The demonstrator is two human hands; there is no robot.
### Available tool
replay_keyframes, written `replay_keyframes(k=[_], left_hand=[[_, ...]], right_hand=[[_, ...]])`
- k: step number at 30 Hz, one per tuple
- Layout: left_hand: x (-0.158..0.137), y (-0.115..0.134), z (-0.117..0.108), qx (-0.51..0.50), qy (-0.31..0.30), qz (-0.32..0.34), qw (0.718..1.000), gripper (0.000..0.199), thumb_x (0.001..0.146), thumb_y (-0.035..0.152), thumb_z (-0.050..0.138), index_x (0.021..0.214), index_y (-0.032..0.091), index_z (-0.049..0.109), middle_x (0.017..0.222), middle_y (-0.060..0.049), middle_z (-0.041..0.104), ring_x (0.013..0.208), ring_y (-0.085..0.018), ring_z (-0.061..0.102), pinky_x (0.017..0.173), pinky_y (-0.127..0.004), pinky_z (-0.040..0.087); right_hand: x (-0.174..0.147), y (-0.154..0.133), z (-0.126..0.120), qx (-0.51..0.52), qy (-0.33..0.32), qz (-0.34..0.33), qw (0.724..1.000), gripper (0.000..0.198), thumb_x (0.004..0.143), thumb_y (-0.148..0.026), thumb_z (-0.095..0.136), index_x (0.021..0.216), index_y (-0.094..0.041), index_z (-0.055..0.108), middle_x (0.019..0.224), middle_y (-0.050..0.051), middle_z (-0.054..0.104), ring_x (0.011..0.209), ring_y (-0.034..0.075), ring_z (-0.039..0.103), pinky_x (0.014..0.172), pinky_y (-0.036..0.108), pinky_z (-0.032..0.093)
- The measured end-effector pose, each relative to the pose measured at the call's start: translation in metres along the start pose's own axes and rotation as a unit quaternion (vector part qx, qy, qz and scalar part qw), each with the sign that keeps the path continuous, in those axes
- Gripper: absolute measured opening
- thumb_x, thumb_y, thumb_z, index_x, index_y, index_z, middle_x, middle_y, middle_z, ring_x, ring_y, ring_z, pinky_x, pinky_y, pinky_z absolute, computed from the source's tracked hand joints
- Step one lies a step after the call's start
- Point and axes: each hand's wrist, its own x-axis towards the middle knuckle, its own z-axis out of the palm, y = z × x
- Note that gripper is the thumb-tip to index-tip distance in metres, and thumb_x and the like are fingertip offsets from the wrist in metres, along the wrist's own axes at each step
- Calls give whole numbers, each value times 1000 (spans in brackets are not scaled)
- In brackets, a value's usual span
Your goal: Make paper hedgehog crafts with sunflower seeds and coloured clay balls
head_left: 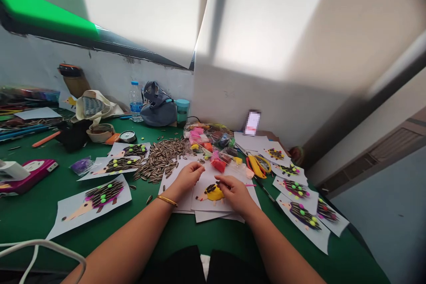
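Observation:
A yellow clay hedgehog (214, 194) with a pale snout and a few dark seeds on its back lies on a sheet of white paper (199, 205) in front of me. Over its right side is my right hand (235, 193), thumb and fingers pinched at a dark sunflower seed (218, 182); the palm hides part of the hedgehog. My left hand (187, 178) hovers above the paper's left part, fingers curled together, and what they hold, if anything, is hidden. Left of it spreads a heap of striped sunflower seeds (163, 157).
Bagged coloured clay (218, 162) lies behind the paper, beside yellow-handled scissors (258, 165). Finished hedgehog pictures lie left (100, 199) and right (301, 217). A water bottle (135, 104), a blue-grey bag (158, 111) and a phone (252, 123) stand along the wall. A white cable (43, 243) crosses the near left.

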Motion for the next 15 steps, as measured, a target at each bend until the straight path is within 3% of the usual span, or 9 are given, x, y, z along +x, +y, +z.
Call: replay_keyframes(k=[3, 6, 15], left_hand=[[1, -2, -1, -3, 4, -2, 1000, 28, 76, 45, 56, 78, 18, 57, 56, 7, 44, 49, -9, 38, 48, -22, 31], [0, -2, 0, -3, 6, -2, 1000, 27, 77, 45, 56, 78, 17, 57, 57, 7, 45, 50, -9, 38, 48, -22, 31], [0, -2, -1, -1, -1, -7, 1000, 26, 77, 44, 56, 77, 18, 55, 57, 7, 44, 49, -9, 37, 47, -22, 31]], right_hand=[[-4, -1, 4, -54, -22, -2, 998, 26, 84, -23, 55, 107, -24, 68, 90, 2, 71, 81, 17, 65, 75, 30, 51], [-5, -4, 9, -110, -36, -56, 992, 18, 82, -17, 56, 88, -23, 72, 90, 2, 72, 85, 17, 64, 78, 29, 49], [-7, -4, 16, -184, -31, -78, 979, 17, 80, -12, 60, 84, -23, 71, 84, 1, 71, 78, 16, 62, 71, 26, 47]])
